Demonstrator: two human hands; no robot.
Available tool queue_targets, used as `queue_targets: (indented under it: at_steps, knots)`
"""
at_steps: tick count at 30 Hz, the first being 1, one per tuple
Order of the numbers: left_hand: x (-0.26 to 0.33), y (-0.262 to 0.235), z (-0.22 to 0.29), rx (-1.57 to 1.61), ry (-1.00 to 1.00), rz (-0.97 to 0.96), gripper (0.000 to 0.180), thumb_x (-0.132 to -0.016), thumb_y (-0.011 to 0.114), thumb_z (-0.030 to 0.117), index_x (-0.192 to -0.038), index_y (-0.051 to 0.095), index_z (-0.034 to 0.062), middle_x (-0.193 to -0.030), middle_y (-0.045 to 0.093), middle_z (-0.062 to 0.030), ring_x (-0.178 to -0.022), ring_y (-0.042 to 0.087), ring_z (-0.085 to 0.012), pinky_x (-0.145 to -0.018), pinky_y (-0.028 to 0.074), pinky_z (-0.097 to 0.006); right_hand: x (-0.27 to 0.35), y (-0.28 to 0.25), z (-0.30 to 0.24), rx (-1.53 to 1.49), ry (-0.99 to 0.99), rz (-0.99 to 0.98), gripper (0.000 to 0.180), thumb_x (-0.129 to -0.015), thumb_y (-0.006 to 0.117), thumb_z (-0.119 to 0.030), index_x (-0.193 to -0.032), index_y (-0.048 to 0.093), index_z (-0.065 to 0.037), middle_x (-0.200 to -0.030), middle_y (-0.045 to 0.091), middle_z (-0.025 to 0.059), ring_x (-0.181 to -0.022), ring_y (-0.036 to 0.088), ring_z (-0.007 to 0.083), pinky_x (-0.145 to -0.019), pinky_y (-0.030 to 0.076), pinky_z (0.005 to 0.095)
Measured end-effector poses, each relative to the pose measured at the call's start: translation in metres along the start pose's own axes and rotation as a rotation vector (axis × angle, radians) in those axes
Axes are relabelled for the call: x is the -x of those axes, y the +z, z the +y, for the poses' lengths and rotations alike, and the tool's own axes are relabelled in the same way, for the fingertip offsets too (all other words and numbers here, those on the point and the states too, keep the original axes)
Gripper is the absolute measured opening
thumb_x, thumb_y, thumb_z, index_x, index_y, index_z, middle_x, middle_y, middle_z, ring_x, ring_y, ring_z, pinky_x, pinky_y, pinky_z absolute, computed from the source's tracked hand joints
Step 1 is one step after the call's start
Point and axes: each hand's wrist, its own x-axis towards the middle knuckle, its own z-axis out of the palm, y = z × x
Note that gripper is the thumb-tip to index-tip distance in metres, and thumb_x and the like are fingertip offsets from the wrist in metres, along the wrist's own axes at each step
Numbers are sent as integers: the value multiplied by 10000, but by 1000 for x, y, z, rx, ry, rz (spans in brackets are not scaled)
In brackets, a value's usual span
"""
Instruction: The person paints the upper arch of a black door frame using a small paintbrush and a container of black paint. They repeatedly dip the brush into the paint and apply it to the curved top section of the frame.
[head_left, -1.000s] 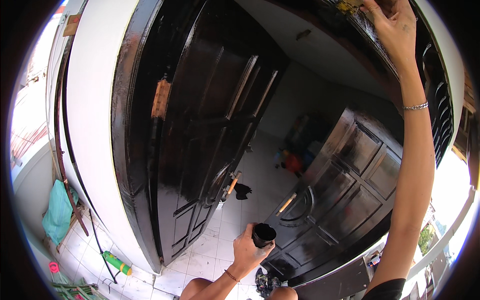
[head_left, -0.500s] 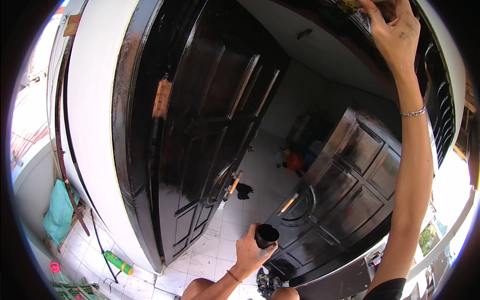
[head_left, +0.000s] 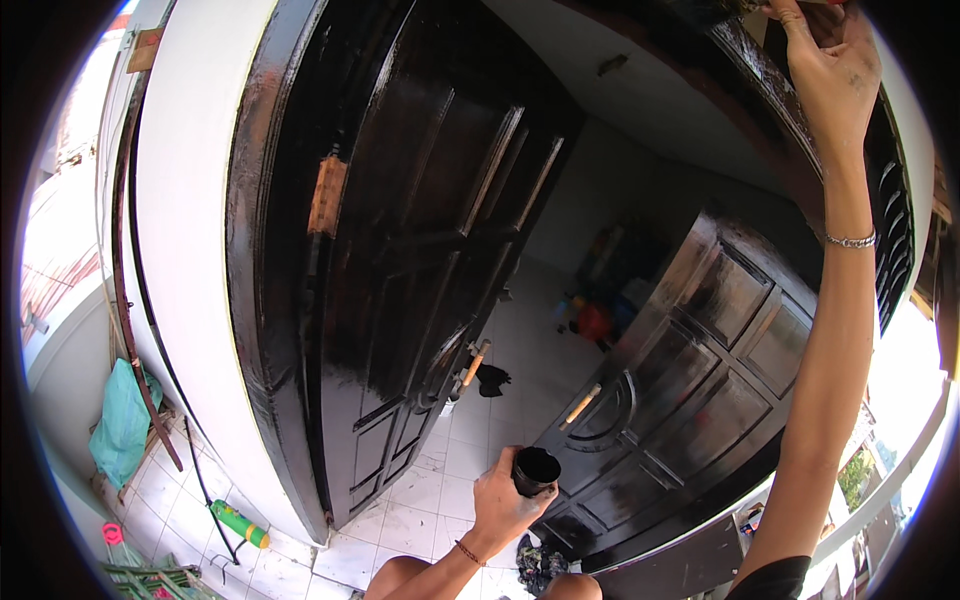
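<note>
Low in the middle, my left hand (head_left: 500, 508) is wrapped round a small black cup (head_left: 536, 468) with dark paint inside. High at the upper right, my right hand (head_left: 835, 80) grips what looks like a paintbrush (head_left: 748, 10), mostly cut off by the picture's upper edge. The brush is up against the dark top beam (head_left: 765, 95) of a door frame, whose surface shines wet in streaks. A dark panelled door leaf (head_left: 400, 230) stands open at left. A second leaf (head_left: 690, 390), patchily glossy, stands beyond my left hand to the right.
Wooden handles (head_left: 580, 404) stick out from both leaves. White wall (head_left: 200, 200) borders the frame at left. On the tiled floor lie a green bottle (head_left: 240, 523), a teal sack (head_left: 122, 420), a black rag (head_left: 491, 379) and a crumpled dark bag (head_left: 540, 565). A red object (head_left: 593, 321) sits inside the room.
My right hand has slid to the right and slightly up along the beam, taking the paintbrush with it. My left hand and the cup stay nearly where they were.
</note>
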Motion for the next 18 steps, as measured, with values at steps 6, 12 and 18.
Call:
queue_targets:
  at_steps: [6,12,18]
  knots:
    - [1,-6,-1,7,-4,18,469,-734,888,201,-1092,625,50,-902,772,-123,-840,780,-285,-765,619,-367,5,-32,5,-286,202,-100,306,-985,720,-69,-1236,555,-5,-1113,746,151,-953,732,194,-882,591,313]
    - [2,-5,4,33,-6,12,481,-729,877,232,-1100,620,64,-916,764,-134,-845,766,-338,-760,612,-408,42,-7,-15,-496,196,-124,356,-955,743,-7,-1245,537,-5,-1152,760,182,-1084,739,212,-953,623,316]
    - [3,-8,5,56,-6,17,477,-732,877,228,-1098,621,63,-914,763,-136,-844,765,-336,-768,612,-401,61,5,-17,-91,24,58,313,-891,825,-44,-1124,616,-21,-1019,803,102,-909,788,198,-820,613,258]
